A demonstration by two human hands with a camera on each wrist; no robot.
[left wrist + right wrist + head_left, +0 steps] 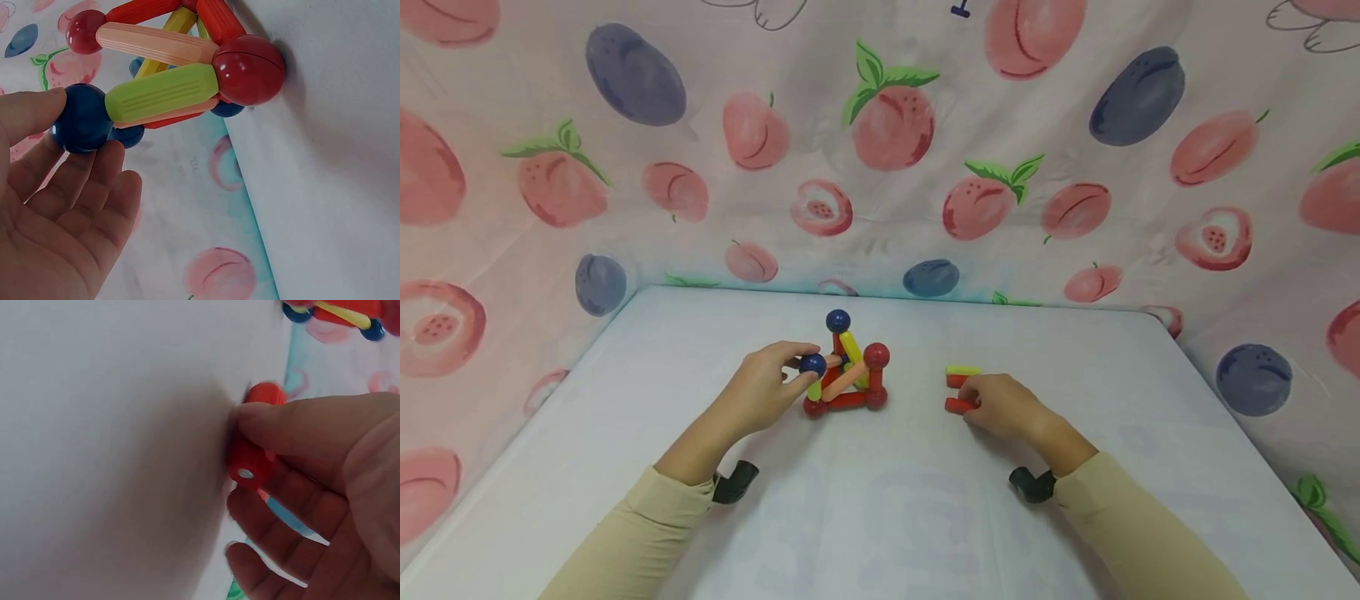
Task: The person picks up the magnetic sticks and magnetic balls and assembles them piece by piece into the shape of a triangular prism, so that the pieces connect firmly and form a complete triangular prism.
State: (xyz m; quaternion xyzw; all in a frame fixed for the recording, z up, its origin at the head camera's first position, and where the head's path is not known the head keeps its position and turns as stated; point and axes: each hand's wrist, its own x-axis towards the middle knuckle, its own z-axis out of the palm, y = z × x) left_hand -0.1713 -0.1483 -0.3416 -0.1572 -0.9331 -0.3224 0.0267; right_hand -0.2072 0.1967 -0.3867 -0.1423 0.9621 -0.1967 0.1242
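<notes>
In the head view, a frame of magnetic rods and balls stands left of the table's middle. My left hand [763, 387] pinches a blue ball [81, 119] at its near left corner between thumb and fingers. From that ball a lime green rod [162, 94] runs to a red ball [250, 69] at the base. Another red ball [876, 356] and a second blue ball [838, 321] sit at the upper corners. Farther right, my right hand [1003, 404] pinches a red rod [251, 464] low at the tabletop, the thumb across its side.
Just beyond the right fingers lie a yellow-green rod [962, 369] and another red rod [955, 381], side by side. The white table [880, 500] ends at a hanging fruit-print cloth [880, 200]. Black wrist pieces [736, 482] stick out beside both cuffs.
</notes>
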